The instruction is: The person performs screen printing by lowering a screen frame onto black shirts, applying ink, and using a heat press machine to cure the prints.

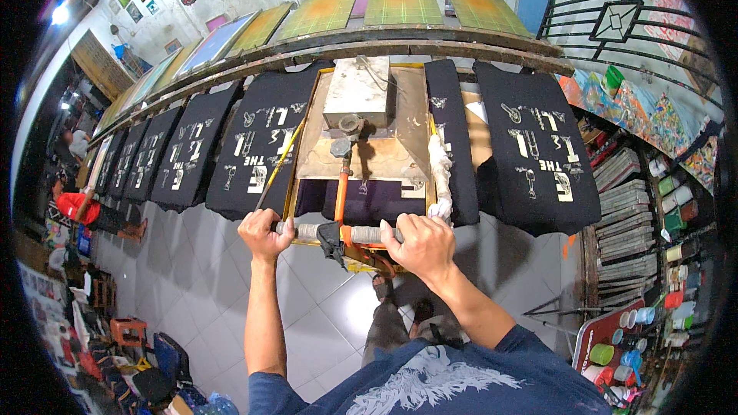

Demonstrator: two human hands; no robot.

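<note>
Both my hands grip a crossbar handle wrapped in grey tape, at the near end of a wheeled-looking metal heater frame. My left hand is closed around its left end, and my right hand around the right part, thumb along the bar. Ahead of them sits a heater hood of worn metal with a silvery box on top. An orange hose runs from its valve down to the handle. Beneath the hood lies a black printed shirt, partly hidden.
More black printed shirts lie on boards in a row to both sides. Behind them runs a long rail with screen frames leaning beyond. Cups and tubs crowd the right; a person in red is far left.
</note>
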